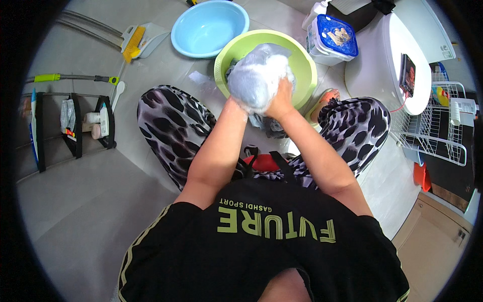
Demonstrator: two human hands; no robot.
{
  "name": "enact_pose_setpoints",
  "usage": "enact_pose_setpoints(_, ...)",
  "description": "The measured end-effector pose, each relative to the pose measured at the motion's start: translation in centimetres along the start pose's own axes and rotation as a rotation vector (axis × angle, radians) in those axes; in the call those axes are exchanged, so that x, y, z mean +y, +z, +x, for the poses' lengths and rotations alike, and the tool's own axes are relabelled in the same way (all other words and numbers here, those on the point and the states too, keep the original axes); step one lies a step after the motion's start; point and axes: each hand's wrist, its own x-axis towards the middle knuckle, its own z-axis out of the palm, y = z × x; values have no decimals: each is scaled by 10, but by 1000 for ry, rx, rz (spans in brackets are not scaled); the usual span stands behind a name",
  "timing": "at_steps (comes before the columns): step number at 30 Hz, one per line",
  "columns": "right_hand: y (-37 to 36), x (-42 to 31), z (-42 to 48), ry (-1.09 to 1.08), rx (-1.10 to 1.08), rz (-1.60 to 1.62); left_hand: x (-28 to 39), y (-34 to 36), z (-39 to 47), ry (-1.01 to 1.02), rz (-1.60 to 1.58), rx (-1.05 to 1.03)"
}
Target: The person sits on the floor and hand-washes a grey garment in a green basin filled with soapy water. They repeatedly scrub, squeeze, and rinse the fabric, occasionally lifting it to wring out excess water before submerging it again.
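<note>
A pale grey, wet cloth [253, 81] is bunched up over a light green plastic basin [306, 71], with thick white suds on its upper right side. My right hand [282, 97] grips the cloth from the right, fingers curled into the foam. The cloth covers my left hand, and only the wrist [238, 107] shows below it, flecked with suds. Darker grey fabric [269, 126] hangs over the near rim of the basin. More grey fabric lies inside the basin behind the bundle, mostly hidden.
A light blue basin [209, 28] stands beyond, at the left. To the right are a blue-lidded plastic tub [337, 36], a white toilet [371, 64] with a phone [407, 75] on it, and a white wire rack [445, 141]. A broom [134, 43] and dustpan lie left.
</note>
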Motion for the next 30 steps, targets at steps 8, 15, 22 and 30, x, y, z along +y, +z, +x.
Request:
enact_pose_setpoints(8,1,15,42,317,-127,9,-6,14,3,-3,29,195)
enact_pose_setpoints(15,44,67,48,421,43,472,-10,3,18,183,478,223)
enact_pose_setpoints(22,39,105,37,810,-216,1318,-2,-8,16,469,1132,-2)
enact_pose_setpoints(30,13,74,37,500,-9,1101,6,16,12,-120,-60,243)
